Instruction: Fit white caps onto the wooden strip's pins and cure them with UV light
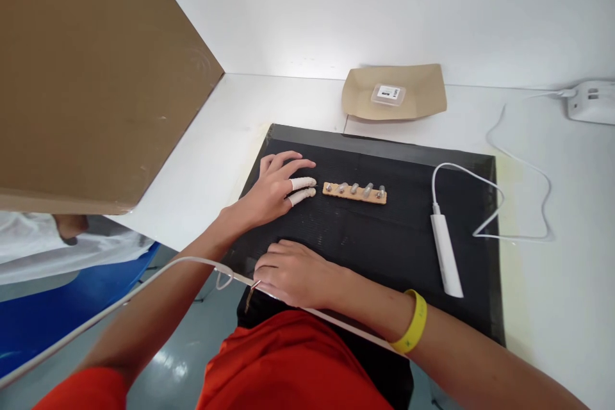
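Note:
My left hand [281, 189] lies on the black mat [398, 237] with its fingers stretched out. White coverings wrap its thumb and index finger, whose tips are close together; nothing is visible between them. Just right of those tips lies a tan strip [354, 193] with several small, shiny, nail-shaped pieces in a row on it. My right hand [293, 272] rests at the mat's front edge, fingers curled under. A thin metallic-looking piece [255, 285] pokes out by its fingertips; what it is I cannot make out.
A white handheld device [446, 256] with a white cable lies on the mat's right side. Behind the mat, a brown paper tray [423, 93] holds a small labelled clear box [388, 95]. A power strip [592, 101] sits far right. A large cardboard panel [96, 77] stands at left.

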{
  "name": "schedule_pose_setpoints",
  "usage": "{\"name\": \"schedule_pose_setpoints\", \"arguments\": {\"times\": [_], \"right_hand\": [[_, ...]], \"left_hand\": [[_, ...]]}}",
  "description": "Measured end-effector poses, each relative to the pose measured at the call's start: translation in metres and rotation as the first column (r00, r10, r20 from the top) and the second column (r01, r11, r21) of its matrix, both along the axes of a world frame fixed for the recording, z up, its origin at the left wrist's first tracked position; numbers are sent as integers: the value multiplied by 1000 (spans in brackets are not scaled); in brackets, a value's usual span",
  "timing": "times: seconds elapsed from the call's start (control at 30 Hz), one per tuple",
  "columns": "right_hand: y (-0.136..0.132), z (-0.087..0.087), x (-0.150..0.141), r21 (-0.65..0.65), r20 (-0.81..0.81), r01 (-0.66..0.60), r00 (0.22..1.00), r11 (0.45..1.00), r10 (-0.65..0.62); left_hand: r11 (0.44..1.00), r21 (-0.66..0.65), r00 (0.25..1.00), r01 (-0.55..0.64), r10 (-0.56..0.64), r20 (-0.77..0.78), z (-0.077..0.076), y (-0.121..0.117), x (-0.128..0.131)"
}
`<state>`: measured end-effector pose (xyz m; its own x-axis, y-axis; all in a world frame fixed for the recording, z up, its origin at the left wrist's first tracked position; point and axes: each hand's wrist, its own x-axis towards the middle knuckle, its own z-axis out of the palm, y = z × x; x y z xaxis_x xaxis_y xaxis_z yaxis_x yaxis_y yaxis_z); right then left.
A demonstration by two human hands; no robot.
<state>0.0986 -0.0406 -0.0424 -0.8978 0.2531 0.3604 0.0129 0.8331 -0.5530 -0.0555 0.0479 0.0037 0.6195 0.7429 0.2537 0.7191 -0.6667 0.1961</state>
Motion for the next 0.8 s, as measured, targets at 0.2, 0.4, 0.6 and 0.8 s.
{"name": "schedule_pose_setpoints", "arguments": {"times": [0.2, 0.4, 0.6, 0.8], "right_hand": [[-1, -3, -2, -4, -21, 18, 1000, 1000, -19], [-1, -3, -2, 8, -11, 5, 1000, 1000, -5], [-2, -2, -2, -19, -21, 16, 1000, 1000, -16], [-2, -1, -1, -34, -20, 25, 999, 999, -26]], "left_hand": [[999, -6, 996, -36, 35, -79, -3, 6, -1], [996, -32, 990, -88, 83, -117, -4, 10, -1], [997, -41, 996, -65, 62, -69, 1, 7, -1], [994, -105, 998, -17, 10, -69, 5, 1, -4]]}}
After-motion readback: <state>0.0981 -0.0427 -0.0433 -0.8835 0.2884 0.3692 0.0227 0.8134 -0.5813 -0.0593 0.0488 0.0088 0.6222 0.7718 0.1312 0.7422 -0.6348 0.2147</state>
